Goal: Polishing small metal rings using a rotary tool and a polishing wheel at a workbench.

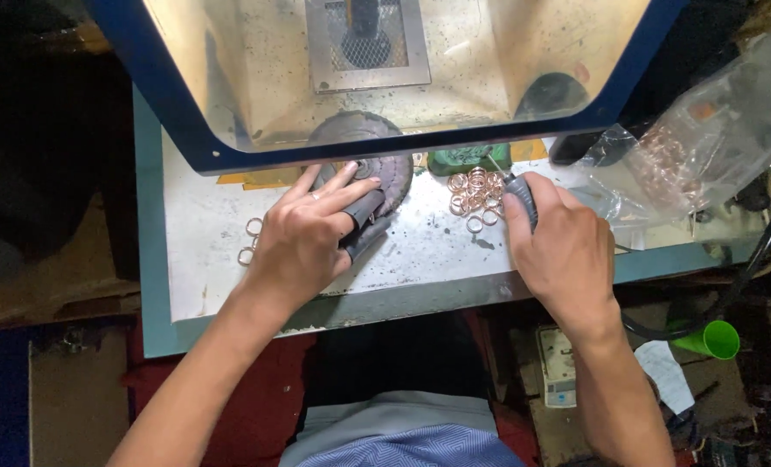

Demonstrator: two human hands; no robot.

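Note:
My left hand rests on the white work surface, its fingers spread against a round grey buffing wheel. Two of its fingers wear dark rubber covers. I cannot tell whether a ring is pinched at the fingertips. My right hand wears a dark cover on one finger and touches the edge of a pile of several copper-coloured rings. Two loose rings lie just left of my left hand.
A blue-framed dust hood with a metal grille arches over the wheel. A clear plastic bag of more rings lies at the right. A green funnel and black cables hang below the bench edge.

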